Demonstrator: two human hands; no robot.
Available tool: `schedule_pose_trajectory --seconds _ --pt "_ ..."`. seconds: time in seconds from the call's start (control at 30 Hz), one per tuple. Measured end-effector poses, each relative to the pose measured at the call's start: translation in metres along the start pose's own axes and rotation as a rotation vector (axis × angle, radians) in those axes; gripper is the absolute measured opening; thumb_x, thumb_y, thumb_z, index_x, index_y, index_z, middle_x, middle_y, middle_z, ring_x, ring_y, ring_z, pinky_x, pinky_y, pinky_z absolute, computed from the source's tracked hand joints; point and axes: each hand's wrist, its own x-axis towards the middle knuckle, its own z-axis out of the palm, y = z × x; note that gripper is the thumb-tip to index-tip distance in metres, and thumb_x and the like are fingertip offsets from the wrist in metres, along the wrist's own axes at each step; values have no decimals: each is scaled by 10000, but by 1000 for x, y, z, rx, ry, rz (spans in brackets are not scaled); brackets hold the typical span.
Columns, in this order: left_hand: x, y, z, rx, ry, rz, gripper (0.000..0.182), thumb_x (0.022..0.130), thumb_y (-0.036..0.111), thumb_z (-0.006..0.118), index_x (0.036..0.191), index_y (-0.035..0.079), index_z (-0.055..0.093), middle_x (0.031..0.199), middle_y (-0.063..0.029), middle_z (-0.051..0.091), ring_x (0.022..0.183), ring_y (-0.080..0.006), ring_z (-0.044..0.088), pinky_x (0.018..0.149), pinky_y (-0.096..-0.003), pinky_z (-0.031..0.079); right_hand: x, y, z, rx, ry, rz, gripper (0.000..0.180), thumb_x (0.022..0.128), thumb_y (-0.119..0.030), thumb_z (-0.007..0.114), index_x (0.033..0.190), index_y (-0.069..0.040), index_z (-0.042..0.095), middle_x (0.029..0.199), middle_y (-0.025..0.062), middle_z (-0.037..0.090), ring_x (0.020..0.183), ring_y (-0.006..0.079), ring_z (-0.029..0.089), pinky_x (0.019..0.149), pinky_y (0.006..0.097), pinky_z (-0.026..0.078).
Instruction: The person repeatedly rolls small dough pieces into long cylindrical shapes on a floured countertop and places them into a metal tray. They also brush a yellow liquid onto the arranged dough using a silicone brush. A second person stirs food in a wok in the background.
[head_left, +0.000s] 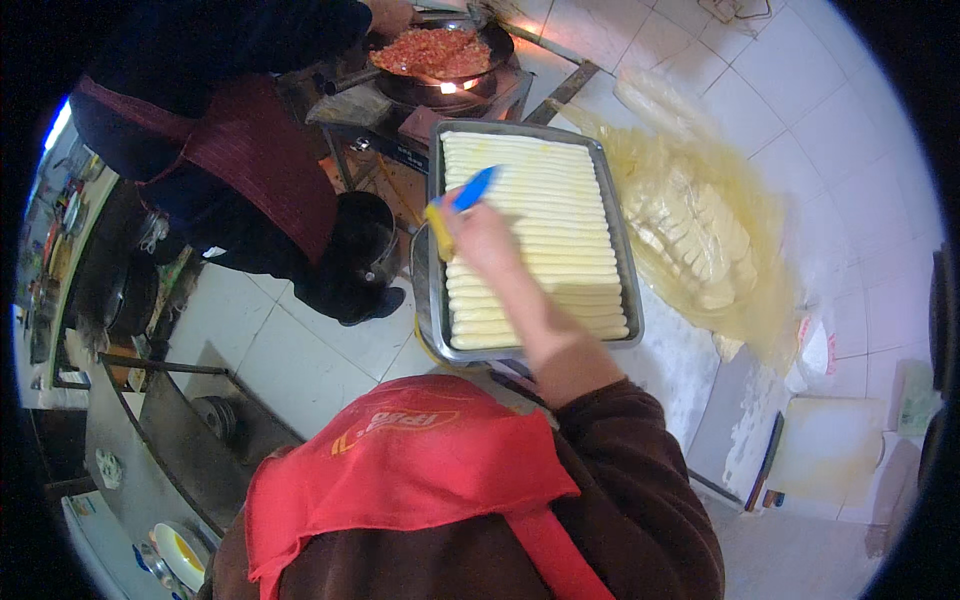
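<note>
My right hand (480, 232) grips a pastry brush by its yellow handle (440, 232). The brush's blue head (478, 186), slightly blurred, is over the rows of dough; whether it touches them I cannot tell. Long pale dough strips (551, 217) lie side by side in a deep rectangular metal tray (630, 285). Some strips near the far end carry a yellowish tint. My forearm hides part of the near rows. My left hand is out of view.
A co-worker's hand (391, 15) is by a wok (502, 45) of chopped red food over a lit burner (457, 87). Plastic-covered dough pieces (697, 232) lie right of the tray. A bowl with yellow liquid (180, 555) stands at lower left, a cutting board (825, 446) at right.
</note>
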Motion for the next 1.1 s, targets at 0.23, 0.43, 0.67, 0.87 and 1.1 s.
schedule_pose_trajectory --seconds 0.23,0.43,0.67,0.87,1.1 --pt "-14 11 8 -188 227 48 339 943 242 552 1192 13 548 937 -78 639 789 -157 599 693 -296 497 23 53 -126 -375 602 111 332 958 -306 474 910 -17 631 793 187 668 724 352 652 626 454 500" --pt "-17 -18 26 -210 -45 -73 377 928 250 577 1200 -9 540 958 -92 638 856 -171 606 735 -307 500 80 31 6 -71 71 4 517 904 -490 466 943 -11 656 871 220 672 838 390 649 762 467 495" --pt "-35 -22 39 -408 159 -22 336 943 235 555 1176 -5 531 867 -72 635 735 -141 582 624 -300 476 83 71 -130 -492 802 135 334 951 -303 501 817 -19 615 712 197 636 691 351 632 650 463 497" --pt "-38 -25 51 237 58 -12 358 941 286 547 1173 13 542 848 -78 645 718 -144 585 632 -302 486 121 4 7 24 45 -197 414 936 -428 485 866 -38 605 777 204 637 770 339 632 645 439 504" --pt "-43 -33 86 -283 101 -124 274 958 226 539 1163 45 548 824 -57 617 732 -168 582 658 -326 494 130 78 -144 -323 575 232 379 884 -393 571 974 -34 649 888 177 686 821 343 661 725 447 500"
